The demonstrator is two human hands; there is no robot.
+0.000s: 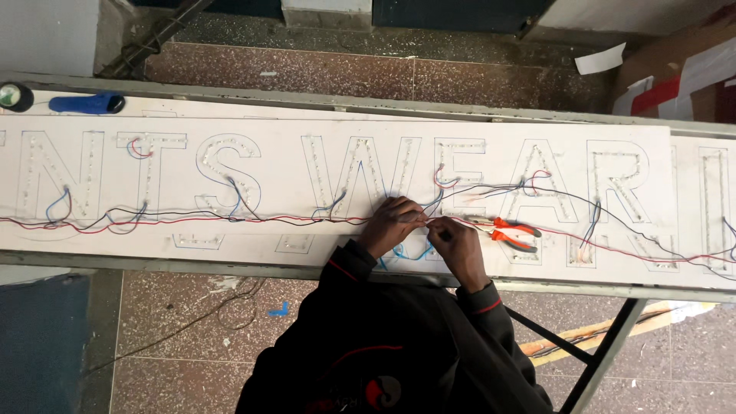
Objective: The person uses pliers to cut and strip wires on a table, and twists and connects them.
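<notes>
Speckled reddish-brown floor tiles (307, 73) are seen above and below a long desk (230, 262) that crosses the view from 9 to 3 o'clock. On it a white sign panel (652, 157) is laid flat, with large letter outlines dotted with small lights. Red, black and blue wires are strung along the panel, looping between the letters.

Near the centre of the view, the left hand (392, 222) is curled over the long red wire (192, 221), and the wire is pinched between its fingertips. The right hand (454, 241) is set just beside it at 3 o'clock, its fingers closed narrowly on the same wire where the two hands meet. Both arms are covered by dark sleeves with red trim.

Just to the 3 o'clock side of the right hand, pliers with orange handles (512, 233) are left lying on the panel, touched by neither hand.

At the 10 o'clock corner, a blue cylindrical tool (88, 103) and a dark round roll (14, 96) are placed at the desk's far edge. At 5 o'clock, black desk legs (606, 353) are seen crossing over the floor.
</notes>
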